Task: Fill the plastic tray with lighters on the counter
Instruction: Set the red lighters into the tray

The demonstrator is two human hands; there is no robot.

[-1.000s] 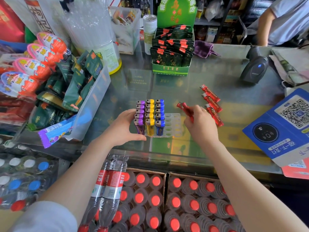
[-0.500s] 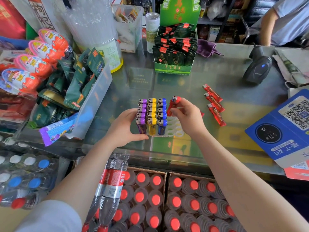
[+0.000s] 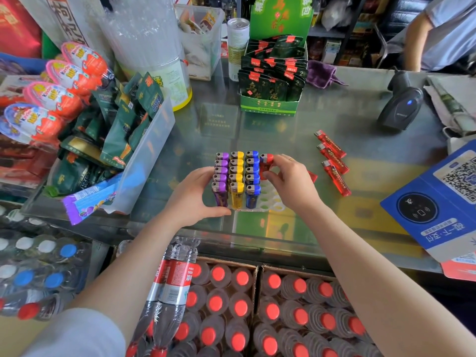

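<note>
shop counter (image 3: 296, 130), glass-topped, crowded with snacks and a barcode scanner (image 3: 401, 104). near the front edge, plastic tray (image 3: 273, 202) steadied by left hand (image 3: 195, 197), fingers closed on its left side. three columns filled: purple, yellow, blue. right hand (image 3: 291, 186) pinching a red lighter (image 3: 265, 164) upright at the far end of the fourth column. remaining slots empty; three loose red lighters (image 3: 333, 161) lying just right, apparently next in line.
</note>
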